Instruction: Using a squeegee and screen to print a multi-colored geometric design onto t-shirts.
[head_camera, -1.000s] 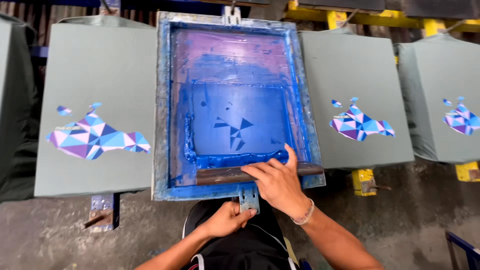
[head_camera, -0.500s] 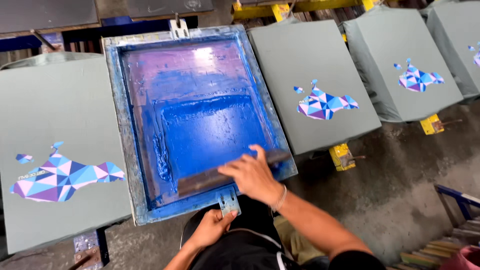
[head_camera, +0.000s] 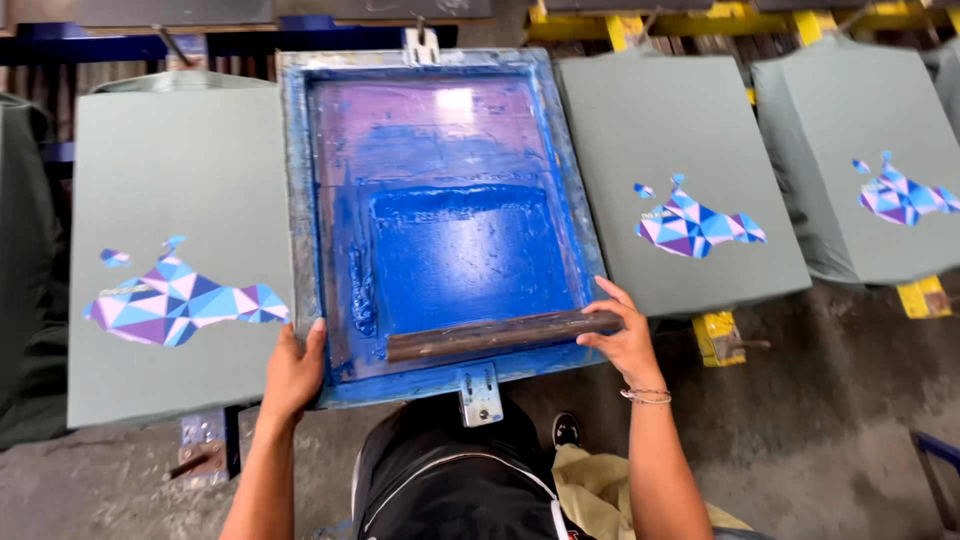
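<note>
The blue-framed rectangular printing screen (head_camera: 440, 215), its mesh flooded with glossy blue ink fading to purple toward 12 o'clock, lies flat at centre between grey shirt-covered pallets (head_camera: 175, 240). The left hand (head_camera: 293, 368) curls around the frame's edge at 7 o'clock. At 4 o'clock the right hand (head_camera: 622, 338) grips the end of the long brown wooden squeegee (head_camera: 500, 333) lying across the screen's near edge

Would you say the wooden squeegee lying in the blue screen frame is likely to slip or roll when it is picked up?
The squeegee looks stiff, a long straight wooden bar. Its handle appears flat-sided, so it probably will not roll. Wet blue ink lies right above it, so its lower edge is likely slippery; the right hand touches only the drier end.
</note>
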